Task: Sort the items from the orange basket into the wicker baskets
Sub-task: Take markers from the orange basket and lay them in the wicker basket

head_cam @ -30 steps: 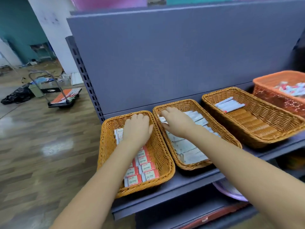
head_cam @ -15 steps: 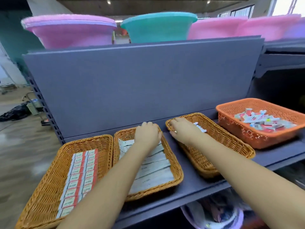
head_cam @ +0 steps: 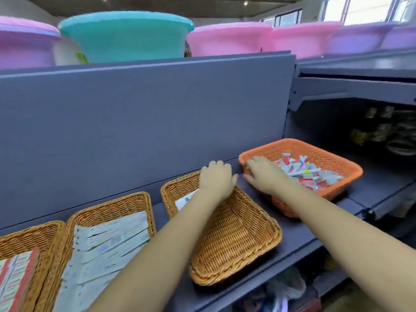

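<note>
Plastic basket (head_cam: 333,163) beyond right fingers (head_cam: 253,162): orange, pattern of small holes. Small packets (head_cam: 308,174) in it: white, grey, red mixed, one with yellow-green tip.
Basket (head_cam: 236,233) under left fingers (head_cam: 216,166): golden-brown wicker weave; white packet (head_cam: 185,200) inside.
Middle basket (head_cam: 108,208), left of left fingers: same brown weave, pale white-blue packets (head_cam: 105,244).
Far-left basket (head_cam: 27,233): brown weave, boxes (head_cam: 15,280) red-orange and white.
Shelf (head_cam: 299,242) and back panel (head_cam: 144,122): grey-blue.
Tubs above: teal (head_cam: 126,39), pink (head_cam: 229,39), purple (head_cam: 24,43).

Both hands moved rightward: right hand (head_cam: 262,174) now at orange basket (head_cam: 333,158).
</note>
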### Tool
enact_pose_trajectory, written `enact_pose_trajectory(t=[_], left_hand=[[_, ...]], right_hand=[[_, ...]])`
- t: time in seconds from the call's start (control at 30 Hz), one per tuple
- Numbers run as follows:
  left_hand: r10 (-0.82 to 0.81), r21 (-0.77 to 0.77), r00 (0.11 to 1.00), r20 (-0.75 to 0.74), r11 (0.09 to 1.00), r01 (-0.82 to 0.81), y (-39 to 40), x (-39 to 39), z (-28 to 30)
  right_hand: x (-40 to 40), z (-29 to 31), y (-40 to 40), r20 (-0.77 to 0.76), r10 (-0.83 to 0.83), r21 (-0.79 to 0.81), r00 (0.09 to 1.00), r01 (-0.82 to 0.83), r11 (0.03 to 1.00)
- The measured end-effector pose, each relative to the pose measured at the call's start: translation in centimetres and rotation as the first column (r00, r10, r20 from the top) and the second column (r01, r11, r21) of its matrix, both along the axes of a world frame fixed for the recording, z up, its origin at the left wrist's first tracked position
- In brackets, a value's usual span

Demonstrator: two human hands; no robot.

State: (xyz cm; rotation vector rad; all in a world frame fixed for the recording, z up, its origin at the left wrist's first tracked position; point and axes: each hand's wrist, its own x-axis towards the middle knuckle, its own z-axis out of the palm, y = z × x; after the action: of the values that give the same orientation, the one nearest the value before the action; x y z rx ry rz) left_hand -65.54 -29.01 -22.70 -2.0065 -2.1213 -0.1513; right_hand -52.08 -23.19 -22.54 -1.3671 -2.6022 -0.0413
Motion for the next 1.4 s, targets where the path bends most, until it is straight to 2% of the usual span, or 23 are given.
enact_pose_trajectory(t=[0.3,0.57,0.77,0.87,1.1,1.23,1.4], left_hand=[[-0.171,0.001,0.985,0.012,0.985,0.171,6.8,6.0,-0.2],[-0.228,-0.148,0.969,0.090,0.959,0.240,11.3,11.4,-0.6],[-0.133,-0.321,0.981,0.138,0.931,0.171,14.7,15.7,-1.7],[-0.046,-0.350,0.965,0.259,0.927,0.138,15.7,16.7,-1.8],[0.074,-0.420,0.910,0.407,0.900,0.115,16.1,17.3,-0.9],[0.140,-0.515,0.898,0.417,0.851,0.106,16.0,17.0,-0.8],[0.216,-0.483,0.848,0.483,0.874,0.052,16.2,16.0,-0.5]], right_hand=[[7.3,-1.1,5.1,-0.007,-0.200,-0.061,0.980,0.199,0.978],[12.9,-1.0,9.7,0.019,-0.198,-0.071,0.980,0.199,0.977],[16.5,-1.2,12.9,0.031,-0.156,-0.083,0.987,0.158,0.984],[17.2,-1.2,14.0,0.022,-0.109,-0.060,0.994,0.110,0.992],[17.6,-1.2,15.0,-0.007,0.018,-0.050,1.000,-0.018,0.999],[17.8,-1.5,15.1,-0.032,0.060,-0.053,0.998,-0.061,0.997],[17.9,-1.2,14.8,-0.046,0.086,-0.059,0.995,-0.089,0.994]])
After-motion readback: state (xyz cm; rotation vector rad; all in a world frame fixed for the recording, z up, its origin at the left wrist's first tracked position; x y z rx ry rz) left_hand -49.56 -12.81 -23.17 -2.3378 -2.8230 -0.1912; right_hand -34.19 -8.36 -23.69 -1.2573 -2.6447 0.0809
